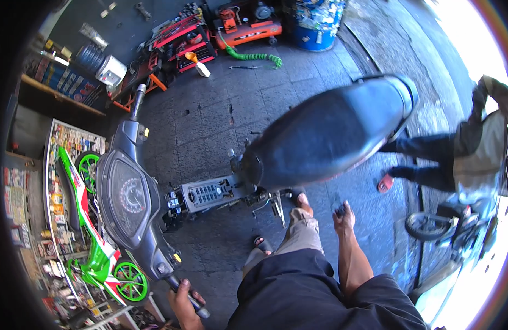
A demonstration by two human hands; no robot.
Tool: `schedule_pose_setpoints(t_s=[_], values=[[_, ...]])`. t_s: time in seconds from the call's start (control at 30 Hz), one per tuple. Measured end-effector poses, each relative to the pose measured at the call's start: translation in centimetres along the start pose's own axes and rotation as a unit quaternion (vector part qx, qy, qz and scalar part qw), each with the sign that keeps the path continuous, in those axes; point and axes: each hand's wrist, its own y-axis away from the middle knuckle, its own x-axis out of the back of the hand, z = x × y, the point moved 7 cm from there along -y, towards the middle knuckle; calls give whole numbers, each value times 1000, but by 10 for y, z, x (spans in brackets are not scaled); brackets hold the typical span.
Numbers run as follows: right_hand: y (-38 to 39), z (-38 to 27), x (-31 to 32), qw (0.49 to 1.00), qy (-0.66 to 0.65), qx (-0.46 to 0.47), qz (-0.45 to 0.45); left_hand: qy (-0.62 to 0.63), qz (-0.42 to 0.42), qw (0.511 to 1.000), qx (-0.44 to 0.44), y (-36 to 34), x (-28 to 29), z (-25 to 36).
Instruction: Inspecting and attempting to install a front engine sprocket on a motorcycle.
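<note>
A motor scooter stands across in front of me with its front to the left. My left hand (183, 303) is closed round the near handlebar grip (197, 306), below the speedometer (130, 203). The far grip (138, 99) is untouched. A long black seat (331, 132) stretches to the right; between it and the handlebar, the grey perforated frame cover (212, 193) lies bare. My right hand (345, 219) hangs low beside my leg, apart from the scooter. Its fingers are curled at something small and dark that I cannot make out.
A green mini motorbike (97, 264) stands left, before shelves of parts. At the back are a red tool cart (185, 41), an orange air compressor (248, 36) with a green coiled hose (254, 56), and a blue drum (314, 38). A person (479, 154) stands right, near another motorbike (429, 225).
</note>
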Motion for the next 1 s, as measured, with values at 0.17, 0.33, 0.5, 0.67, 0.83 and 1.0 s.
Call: schedule_pose_setpoints(t_s=[0.17,0.33,0.5,0.67,0.83,1.0], values=[[48,45,-9,990,-37,0,-137,20,-75,995,-69,-34,18,-2],[91,107,7,976,123,-17,-177,36,-123,988,-82,-55,16,-12],[120,187,12,956,194,-64,-211,245,-279,924,-88,-56,3,-44],[85,239,6,965,98,-91,-225,-97,-267,958,-35,-95,-62,-176],[-18,280,15,942,10,-82,-326,-281,-394,857,-178,-167,-233,-354],[-100,310,-7,913,9,-33,-407,-223,-454,793,-338,-215,-323,-420]])
